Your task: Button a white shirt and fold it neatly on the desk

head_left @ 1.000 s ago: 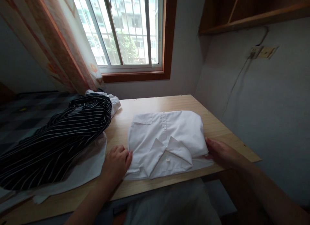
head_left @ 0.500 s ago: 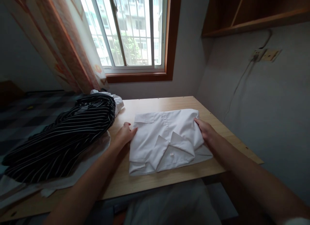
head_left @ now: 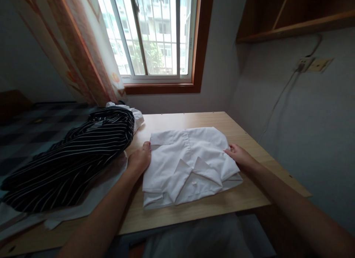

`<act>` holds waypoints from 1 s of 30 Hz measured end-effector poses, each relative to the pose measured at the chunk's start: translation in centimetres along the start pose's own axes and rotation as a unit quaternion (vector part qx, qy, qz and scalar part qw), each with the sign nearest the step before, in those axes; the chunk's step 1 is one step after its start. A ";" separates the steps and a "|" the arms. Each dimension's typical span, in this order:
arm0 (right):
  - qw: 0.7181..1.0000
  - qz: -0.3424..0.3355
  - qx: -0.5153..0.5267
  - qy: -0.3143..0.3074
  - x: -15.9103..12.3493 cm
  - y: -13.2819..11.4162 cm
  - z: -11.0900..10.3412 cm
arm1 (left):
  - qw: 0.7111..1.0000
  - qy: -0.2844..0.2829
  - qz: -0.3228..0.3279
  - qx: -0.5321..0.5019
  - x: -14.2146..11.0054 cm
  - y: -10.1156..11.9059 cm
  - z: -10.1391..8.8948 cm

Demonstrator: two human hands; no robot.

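Observation:
A white shirt (head_left: 191,154) lies folded into a rough rectangle on the wooden table, its collar points toward me and a short row of buttons running down the middle. My left hand (head_left: 141,156) pinches its left edge, thumb on top. At the right edge my right hand (head_left: 239,154) grips the cloth between thumb and fingers. The undersides of both grips are hidden by the fabric and the hands.
The wooden table (head_left: 188,119) stands below a barred window (head_left: 155,47). Left of the shirt, a black striped garment (head_left: 83,147) lies on white cloth (head_left: 72,213). A cord (head_left: 277,95) hangs from a socket on the right wall, beneath a shelf (head_left: 299,26).
My right hand has moved down the shirt's right edge, and the left hand has closed more on the left edge. The shirt has shifted slightly toward me and left; the view has turned a little.

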State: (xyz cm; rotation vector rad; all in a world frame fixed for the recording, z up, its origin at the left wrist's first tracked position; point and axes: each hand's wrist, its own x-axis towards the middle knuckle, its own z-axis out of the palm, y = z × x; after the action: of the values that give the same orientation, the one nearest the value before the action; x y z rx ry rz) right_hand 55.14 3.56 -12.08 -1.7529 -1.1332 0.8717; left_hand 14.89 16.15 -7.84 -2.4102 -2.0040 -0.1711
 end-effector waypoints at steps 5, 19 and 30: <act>0.993 0.044 0.064 -0.090 -3.9 -3.4 -0.8 | 1.000 0.022 0.005 -0.007 -0.6 0.5 -0.6; 0.992 0.060 -0.038 -0.100 -1.8 -2.8 -2.5 | 0.999 0.030 0.030 0.025 -0.9 1.1 -0.1; 0.955 -0.070 -0.263 0.117 5.6 -4.3 0.9 | 0.999 0.031 0.034 0.009 -0.7 0.9 0.3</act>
State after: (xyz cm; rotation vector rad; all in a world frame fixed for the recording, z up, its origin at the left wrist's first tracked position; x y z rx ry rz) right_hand 54.78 9.98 -9.11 -2.0996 -1.3904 0.2723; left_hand 15.68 15.27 -8.16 -2.4270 -1.8868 -0.2251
